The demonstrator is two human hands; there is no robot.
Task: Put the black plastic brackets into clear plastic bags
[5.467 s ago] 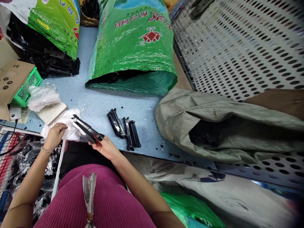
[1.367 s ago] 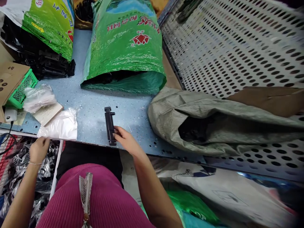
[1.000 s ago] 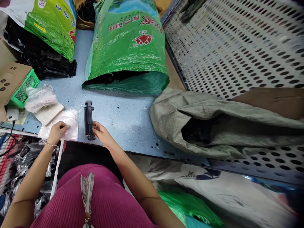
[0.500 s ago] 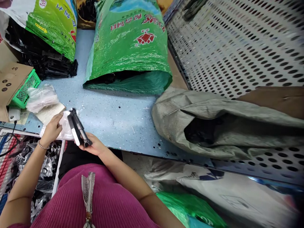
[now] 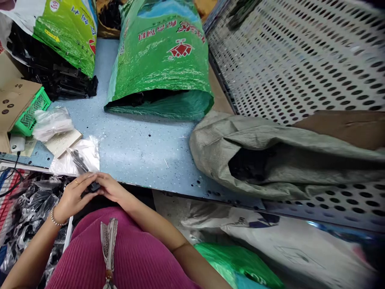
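Both my hands are at the table's front edge, closed on a long black plastic part. My left hand has its fingers and thumb round the near end. My right hand pinches the same end from the other side, its fingertips meeting those of the left. The part's far end looks greyish, as if clear film covers it, and points away over a stack of thin clear plastic bags. My fingers hide the part's middle.
A green woven sack and a yellow-green sack with black parts stand at the back. Left are a green basket and folded plastic bags. A grey sack lies right. Bagged parts fill a bin below.
My left hand has come off the plastic bags and joined my right hand on the part. The part has moved slightly left and now looks covered by clear film.
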